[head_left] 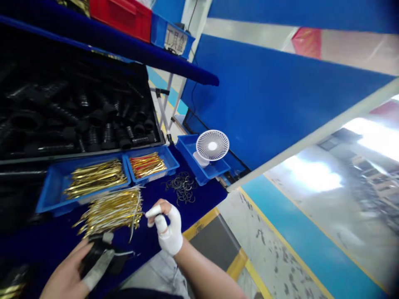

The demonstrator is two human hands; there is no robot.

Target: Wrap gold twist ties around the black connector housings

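Note:
My left hand (73,270), with white coverings on some fingertips, is wrapped round a dark black rubber part (93,255) at the lower left. A thin whitish strip (124,253) sticks out to the right of that part. My right hand (170,230) wears a partial white glove and is raised right of a pile of gold and white twist ties (112,209). Its fingers are curled with the tips close together; whether something small is between them cannot be made out. The tie pile lies just beyond my left hand on the blue cloth.
Behind the pile stand blue bins of gold ties (51,193) and red-and-gold ties (173,164). Loose dark rings (183,187) lie to their right, by a blue tray (202,178) with a white fan (213,145). A large box holds black ribbed hoses (109,135) under a blue shelf (187,70).

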